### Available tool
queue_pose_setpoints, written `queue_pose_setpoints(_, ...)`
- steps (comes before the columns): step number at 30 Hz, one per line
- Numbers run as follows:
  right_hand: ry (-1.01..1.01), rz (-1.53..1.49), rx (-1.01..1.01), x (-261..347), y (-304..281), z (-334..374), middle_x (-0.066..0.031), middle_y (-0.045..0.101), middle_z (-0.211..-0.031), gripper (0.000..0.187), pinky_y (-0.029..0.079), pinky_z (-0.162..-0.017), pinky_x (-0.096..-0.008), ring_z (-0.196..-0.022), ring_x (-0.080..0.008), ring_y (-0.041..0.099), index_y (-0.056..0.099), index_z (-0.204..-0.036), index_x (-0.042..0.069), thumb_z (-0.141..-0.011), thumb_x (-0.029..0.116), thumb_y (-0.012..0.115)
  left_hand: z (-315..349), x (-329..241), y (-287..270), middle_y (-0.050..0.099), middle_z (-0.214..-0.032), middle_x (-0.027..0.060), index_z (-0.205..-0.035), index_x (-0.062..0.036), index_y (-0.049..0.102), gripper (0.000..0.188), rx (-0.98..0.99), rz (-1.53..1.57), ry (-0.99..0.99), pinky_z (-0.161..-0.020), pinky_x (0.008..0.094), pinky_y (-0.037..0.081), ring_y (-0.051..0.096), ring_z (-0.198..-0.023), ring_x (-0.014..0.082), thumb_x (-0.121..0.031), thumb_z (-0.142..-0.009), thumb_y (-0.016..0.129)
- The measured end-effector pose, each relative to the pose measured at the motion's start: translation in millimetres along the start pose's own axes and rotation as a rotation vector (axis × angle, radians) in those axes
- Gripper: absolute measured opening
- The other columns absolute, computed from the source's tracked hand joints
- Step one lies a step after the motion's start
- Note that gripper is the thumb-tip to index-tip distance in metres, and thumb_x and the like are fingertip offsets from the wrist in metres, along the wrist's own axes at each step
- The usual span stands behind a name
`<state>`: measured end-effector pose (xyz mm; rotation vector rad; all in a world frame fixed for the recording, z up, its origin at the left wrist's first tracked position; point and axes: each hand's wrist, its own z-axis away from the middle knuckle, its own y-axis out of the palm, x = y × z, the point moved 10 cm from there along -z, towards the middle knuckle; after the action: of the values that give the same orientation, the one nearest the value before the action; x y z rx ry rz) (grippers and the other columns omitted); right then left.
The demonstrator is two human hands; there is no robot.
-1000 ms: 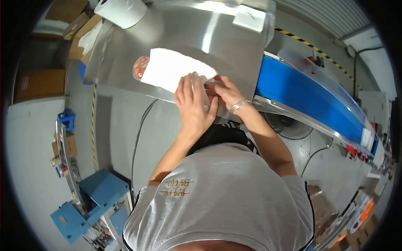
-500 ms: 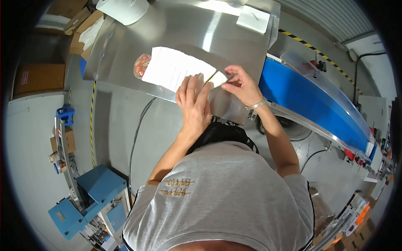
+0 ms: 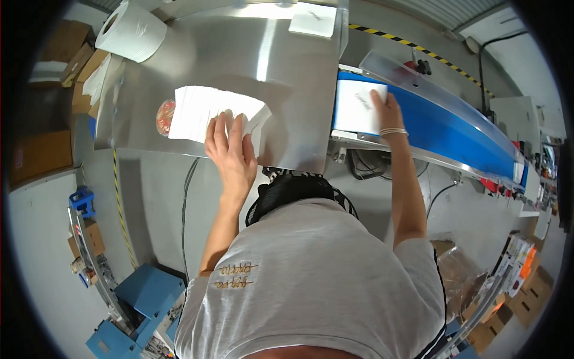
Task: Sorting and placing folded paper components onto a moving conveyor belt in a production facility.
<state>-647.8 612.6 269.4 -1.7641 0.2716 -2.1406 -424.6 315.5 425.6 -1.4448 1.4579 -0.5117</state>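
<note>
On the metal table, a fanned row of thin white square packets [image 3: 209, 113] lies overlapping near the front edge. My left hand [image 3: 230, 158] rests its outstretched fingers on the right part of this row. A round, see-through-looking red-and-pale item [image 3: 165, 118] sits against the row's left end. Over on the blue conveyor belt [image 3: 430, 122], my right hand [image 3: 389, 110] grips one white square packet [image 3: 357, 107] by its right edge, thumb side on top. This packet lies flat at the belt's near-table end, dark print facing up.
A white paper roll [image 3: 134, 36] stands at the table's back left corner. Another white square packet or stack [image 3: 313, 20] lies at the back right of the metal table [image 3: 293, 113]. A clear guard [image 3: 394, 69] runs along the belt's far side. Cardboard boxes [image 3: 42, 157] stand at left.
My right hand has carried a white packet from the row's right end onto the blue belt. My left hand stays on the row. The whole view has shifted toward the right.
</note>
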Motion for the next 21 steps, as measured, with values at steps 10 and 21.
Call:
queue_pose_setpoints(10, -0.732, 0.438, -0.007, 92.7, 10.6, 42.0, -0.0129, 0.054, -0.118, 0.050, 0.046, -0.084, -0.0369, -0.102, -0.0257, 0.055, 0.052, -0.118, 0.007, -0.074, 0.017, 0.072, 6.7, -1.0, 1.7, 0.043, -0.128, 0.0150, -0.110, -0.0066, 0.061, 0.037, -0.056, 0.018, 0.053, -0.099, 0.0485, 0.028, 0.035, -0.120, 0.0376, 0.003, -0.074, 0.058)
queue_pose_setpoints(21, -0.250, -0.380, 0.804, 92.5, 170.7, 81.5, -0.0005, 0.055, -0.092, 0.022, 0.042, -0.076, -0.0216, -0.086, -0.0064, 0.050, 0.050, -0.104, 0.001, -0.088, 0.014, 0.058, -1.9, 11.2, -3.0, 0.034, -0.135, 0.0182, -0.117, -0.0105, 0.056, 0.042, 0.008, 0.060, 0.007, -0.100, 0.0497, 0.024, 0.026, -0.127, 0.0396, -0.009, -0.076, 0.063)
